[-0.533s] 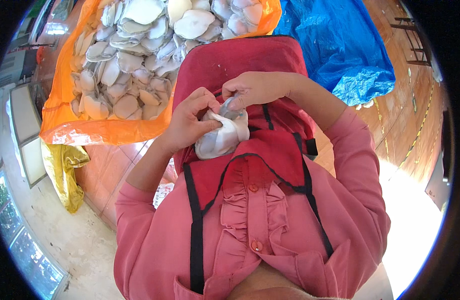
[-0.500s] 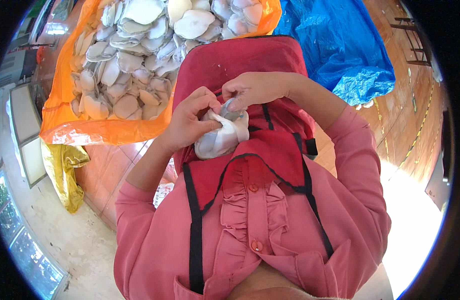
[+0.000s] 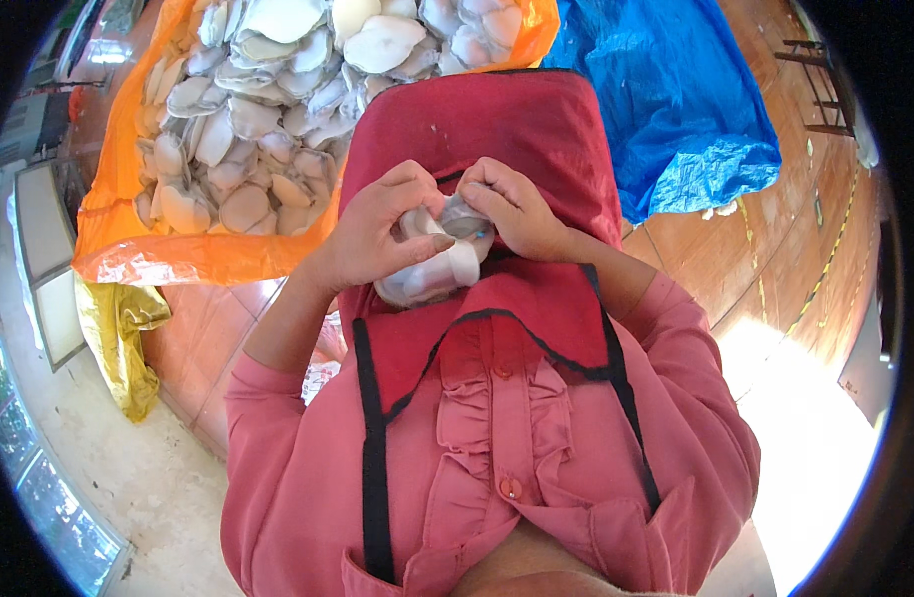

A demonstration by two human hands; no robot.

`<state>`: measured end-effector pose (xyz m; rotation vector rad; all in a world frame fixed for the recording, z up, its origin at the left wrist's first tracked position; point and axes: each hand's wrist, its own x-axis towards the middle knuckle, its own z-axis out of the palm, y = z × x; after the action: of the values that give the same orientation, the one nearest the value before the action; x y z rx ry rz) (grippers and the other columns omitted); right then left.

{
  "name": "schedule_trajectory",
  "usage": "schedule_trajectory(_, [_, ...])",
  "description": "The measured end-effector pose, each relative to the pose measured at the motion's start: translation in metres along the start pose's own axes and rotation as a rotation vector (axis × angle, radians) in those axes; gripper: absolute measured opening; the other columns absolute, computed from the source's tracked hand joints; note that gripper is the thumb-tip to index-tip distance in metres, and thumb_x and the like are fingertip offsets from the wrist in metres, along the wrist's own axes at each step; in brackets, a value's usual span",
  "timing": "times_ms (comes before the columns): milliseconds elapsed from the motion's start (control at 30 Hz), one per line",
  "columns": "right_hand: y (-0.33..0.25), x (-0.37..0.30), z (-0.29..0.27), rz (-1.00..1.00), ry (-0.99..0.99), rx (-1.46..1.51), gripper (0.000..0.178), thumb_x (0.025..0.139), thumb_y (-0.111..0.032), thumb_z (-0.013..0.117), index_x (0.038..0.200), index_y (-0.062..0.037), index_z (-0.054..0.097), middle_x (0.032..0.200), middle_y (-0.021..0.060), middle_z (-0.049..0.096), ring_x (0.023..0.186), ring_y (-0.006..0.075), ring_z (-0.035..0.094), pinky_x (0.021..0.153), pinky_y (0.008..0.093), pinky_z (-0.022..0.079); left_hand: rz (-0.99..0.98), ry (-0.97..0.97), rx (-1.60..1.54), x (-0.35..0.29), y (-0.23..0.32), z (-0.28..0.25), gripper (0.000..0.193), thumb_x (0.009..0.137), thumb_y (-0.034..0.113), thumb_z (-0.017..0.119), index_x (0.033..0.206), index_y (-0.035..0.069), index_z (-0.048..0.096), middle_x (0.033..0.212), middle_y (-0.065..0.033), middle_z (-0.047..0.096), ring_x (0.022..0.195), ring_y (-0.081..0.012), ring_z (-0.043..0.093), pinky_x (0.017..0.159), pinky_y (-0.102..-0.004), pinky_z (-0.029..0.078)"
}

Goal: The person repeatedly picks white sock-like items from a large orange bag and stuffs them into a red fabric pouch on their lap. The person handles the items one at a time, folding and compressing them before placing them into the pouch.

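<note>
Over my lap, both hands work on a soft white rounded pad (image 3: 432,274) with a greyish, see-through layer at its upper end. My left hand (image 3: 382,229) grips its left side, thumb across the front and fingers curled behind. At the upper right edge, my right hand (image 3: 517,211) pinches the greyish layer between thumb and bent fingers. The pad's edge is folded and stands partly opened out between the hands. A tiny blue-green speck shows near my right fingers. Beneath lies a red apron (image 3: 487,114) with black edging, spread over my lap.
An orange plastic sheet (image 3: 193,261) at the far left bears a large heap of white and grey oval pads (image 3: 248,124). Blue plastic sheeting (image 3: 666,99) lies far right on the tiled floor. A yellow plastic bag (image 3: 127,348) rests at the left, near a window (image 3: 49,478).
My right hand has turned, its wrist dropping lower and its fingers now pointing up at the pad's edge. My left thumb has slid rightward over the pad, whose folds have shifted and spread.
</note>
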<state>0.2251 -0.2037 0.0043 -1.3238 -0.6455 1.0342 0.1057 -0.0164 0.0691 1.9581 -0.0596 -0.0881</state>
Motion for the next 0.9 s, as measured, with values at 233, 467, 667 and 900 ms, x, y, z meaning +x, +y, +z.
schedule_trajectory(233, [0.022, -0.011, 0.001, 0.067, 0.093, 0.213, 0.013, 0.097, -0.018, 0.054, 0.092, -0.0058, 0.055, 0.083, -0.0024, 0.053, 0.077, 0.0066, 0.049, 0.068, 0.0222, 0.042, -0.110, 0.101, -0.064, -0.007, -0.014, 0.015, 0.022, 0.075, 0.009, 0.068, 0.094, 0.007, 0.056, 0.105, -0.0040, 0.051, 0.097, -0.0167, 0.052, 0.084, -0.0273, 0.042])
schedule_trajectory(467, [0.009, 0.014, -0.026, 0.103, -0.041, 0.066, 0.016, 0.096, -0.022, 0.058, 0.093, -0.0061, 0.056, 0.084, -0.0019, 0.054, 0.081, 0.0078, 0.051, 0.072, 0.0238, 0.044, -0.255, 0.227, 0.097, 0.007, 0.001, 0.019, 0.025, 0.082, 0.006, 0.055, 0.107, 0.005, 0.056, 0.106, -0.0112, 0.061, 0.100, -0.0210, 0.060, 0.088, -0.0333, 0.047])
schedule_trajectory(667, [-0.021, 0.029, -0.044, 0.151, -0.393, -0.455, 0.025, 0.093, -0.021, 0.056, 0.103, 0.0007, 0.060, 0.091, 0.0133, 0.066, 0.083, 0.0210, 0.063, 0.072, 0.0339, 0.051, -0.151, 0.264, 0.169, 0.015, -0.004, 0.026, 0.022, 0.086, 0.004, 0.052, 0.106, 0.004, 0.058, 0.099, -0.0125, 0.063, 0.092, -0.0249, 0.064, 0.084, -0.0338, 0.049])
schedule_trajectory(900, [-0.024, 0.032, -0.044, 0.047, -0.662, -0.862, 0.030, 0.097, -0.028, 0.045, 0.102, -0.0017, 0.059, 0.090, 0.0216, 0.063, 0.083, 0.0392, 0.061, 0.074, 0.0449, 0.048, -0.049, 0.267, 0.282, 0.021, -0.013, 0.031, 0.015, 0.089, -0.001, 0.053, 0.101, 0.004, 0.060, 0.093, -0.0089, 0.062, 0.088, -0.0178, 0.062, 0.079, -0.0294, 0.048])
